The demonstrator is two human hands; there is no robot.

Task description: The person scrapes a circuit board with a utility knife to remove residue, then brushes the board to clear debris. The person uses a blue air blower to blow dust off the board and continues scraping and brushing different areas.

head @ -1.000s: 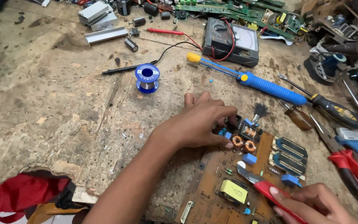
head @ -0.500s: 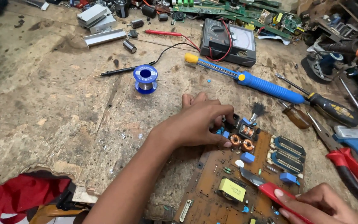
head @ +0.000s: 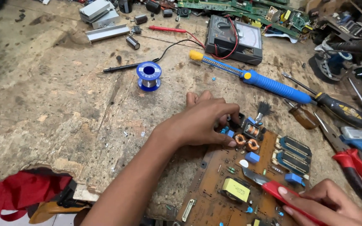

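Observation:
A brown circuit board (head: 214, 196) lies on the worn wooden bench at the lower right, carrying copper coils, blue parts and a yellow transformer. My left hand (head: 202, 121) is curled over the board's upper-left corner, its fingertips pressing on the parts beside the coils. At the bottom right corner, my right hand (head: 327, 205) grips a red-handled tool (head: 281, 190). The tool's metal tip lies over the middle of the board, near a white part. The right hand is partly cut off by the frame edge.
A blue solder spool (head: 148, 75) and a black probe (head: 122, 67) lie behind the left hand. Farther back are a blue desoldering pump (head: 269, 83) and a multimeter (head: 233, 35). A screwdriver (head: 336, 106) and red pliers (head: 352, 167) lie at the right. A red cloth (head: 13, 192) hangs off the bench's broken front edge.
The right hand and its red tool have shifted only slightly over the board. The left hand has stayed on the board's corner.

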